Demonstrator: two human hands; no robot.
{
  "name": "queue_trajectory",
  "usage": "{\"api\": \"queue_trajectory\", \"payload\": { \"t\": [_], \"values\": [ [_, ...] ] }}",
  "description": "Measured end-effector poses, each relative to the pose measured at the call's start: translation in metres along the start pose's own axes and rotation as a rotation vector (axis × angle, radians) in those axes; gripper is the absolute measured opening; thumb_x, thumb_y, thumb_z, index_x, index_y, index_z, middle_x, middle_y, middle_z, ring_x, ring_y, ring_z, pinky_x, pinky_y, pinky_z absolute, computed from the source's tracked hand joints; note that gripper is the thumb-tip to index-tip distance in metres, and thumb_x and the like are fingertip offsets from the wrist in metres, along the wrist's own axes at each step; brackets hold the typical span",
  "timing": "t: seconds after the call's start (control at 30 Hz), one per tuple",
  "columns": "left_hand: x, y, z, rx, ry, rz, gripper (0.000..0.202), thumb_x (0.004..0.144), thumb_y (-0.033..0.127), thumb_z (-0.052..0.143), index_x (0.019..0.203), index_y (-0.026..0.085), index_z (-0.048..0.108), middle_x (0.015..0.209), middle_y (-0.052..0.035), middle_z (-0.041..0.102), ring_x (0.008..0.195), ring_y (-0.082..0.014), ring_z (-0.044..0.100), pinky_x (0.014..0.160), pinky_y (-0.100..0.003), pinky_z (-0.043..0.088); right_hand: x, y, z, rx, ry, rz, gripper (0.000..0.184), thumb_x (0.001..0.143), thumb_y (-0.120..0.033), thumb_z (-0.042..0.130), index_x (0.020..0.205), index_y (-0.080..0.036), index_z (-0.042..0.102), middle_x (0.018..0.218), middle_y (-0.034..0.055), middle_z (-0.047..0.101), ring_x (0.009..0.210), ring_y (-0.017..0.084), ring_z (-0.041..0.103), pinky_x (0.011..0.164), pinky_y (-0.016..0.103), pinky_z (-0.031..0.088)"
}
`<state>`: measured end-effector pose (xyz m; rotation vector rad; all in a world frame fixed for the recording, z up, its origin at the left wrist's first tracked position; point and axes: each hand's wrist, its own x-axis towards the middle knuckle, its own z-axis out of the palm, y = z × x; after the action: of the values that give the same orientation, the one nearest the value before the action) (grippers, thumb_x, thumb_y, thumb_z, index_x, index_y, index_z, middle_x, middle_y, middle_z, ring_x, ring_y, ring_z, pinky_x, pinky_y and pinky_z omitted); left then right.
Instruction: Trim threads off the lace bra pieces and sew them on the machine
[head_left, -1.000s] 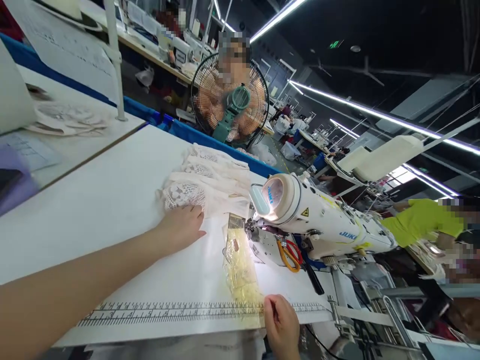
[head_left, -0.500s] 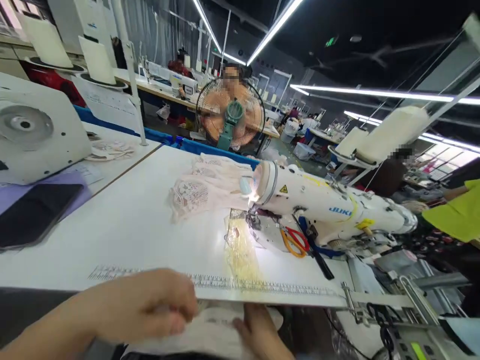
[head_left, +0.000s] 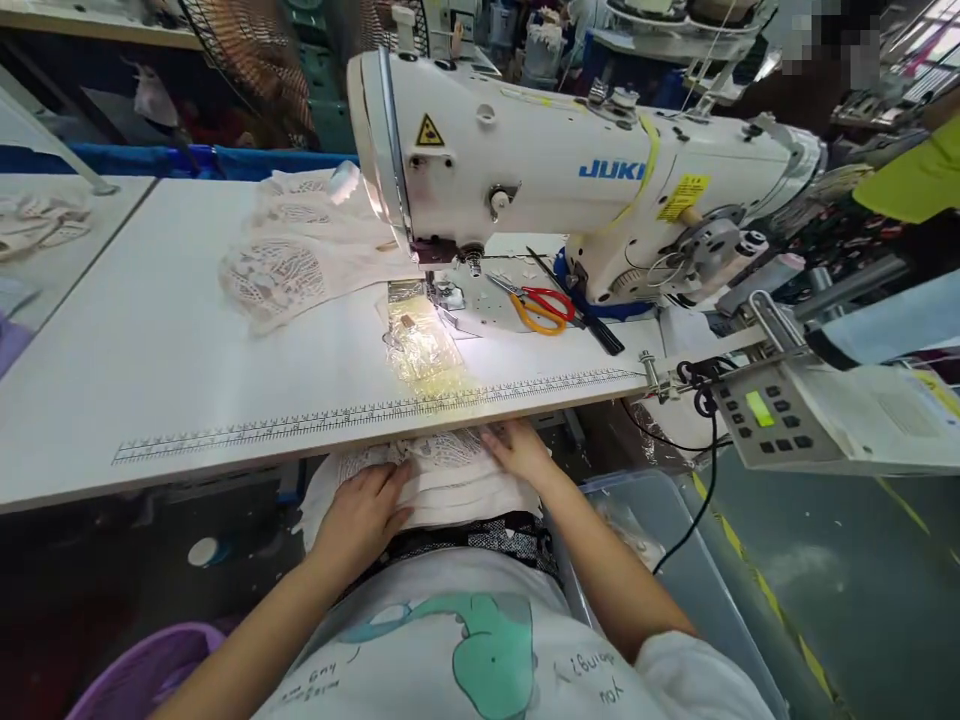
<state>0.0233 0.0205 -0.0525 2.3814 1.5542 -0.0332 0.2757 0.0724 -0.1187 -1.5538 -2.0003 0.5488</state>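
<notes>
White lace fabric (head_left: 450, 497) lies in layers across the lap, just below the table's front edge. My left hand (head_left: 365, 508) rests on its left part, fingers lying over the cloth and thumb apart. At the right side, my right hand (head_left: 523, 452) grips the fabric's edge, thumb on top; its other fingers are partly hidden by the tabletop. Above, more lace pieces (head_left: 277, 275) lie on the white table (head_left: 180, 370), left of the needle area of the sewing machine (head_left: 517, 150).
Orange-and-red-handled scissors (head_left: 541, 308) and a black-handled tool (head_left: 600, 332) lie by the machine base. A printed ruler (head_left: 360, 412) runs along the front edge. At right are a control panel (head_left: 765, 415) and a clear plastic bin (head_left: 697, 570); a purple basket (head_left: 150, 660) stands lower left.
The view has tilted down onto the lap. My left hand has come down from in front of the table edge onto the lace fabric. My right hand stays at the fabric's right side.
</notes>
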Motion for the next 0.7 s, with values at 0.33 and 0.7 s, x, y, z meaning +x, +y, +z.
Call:
{"api": "queue_trajectory", "payload": {
  "t": [0.33, 0.7],
  "values": [
    [-0.039, 0.006, -0.03, -0.454, 0.004, 0.028, 0.056, 0.083, 0.026, 0.039, 0.138, 0.025, 0.033, 0.129, -0.0076, 0.058, 0.108, -0.0223, 0.061, 0.086, -0.03, 0.053, -0.022, 0.001, -0.02, 0.145, -0.062, -0.029, 0.038, 0.082, -0.048, 0.058, 0.094, -0.014, 0.071, 0.084, 0.0126, 0.071, 0.078, 0.026, 0.065, 0.068, 0.036, 0.051],
    [-0.007, -0.002, -0.132, -1.497, 0.657, -0.051, 0.041, 0.064, 0.051, 0.073, 0.103, 0.042, 0.064, 0.091, 0.0027, 0.072, 0.071, -0.0219, 0.068, 0.055, -0.032, 0.06, -0.001, -0.091, -0.081, 0.961, -0.459, -0.145, 0.072, 0.073, -0.075, 0.05, 0.114, -0.017, 0.06, 0.104, 0.0115, 0.065, 0.094, 0.024, 0.061, 0.081, 0.035, 0.048]
  ]
}}
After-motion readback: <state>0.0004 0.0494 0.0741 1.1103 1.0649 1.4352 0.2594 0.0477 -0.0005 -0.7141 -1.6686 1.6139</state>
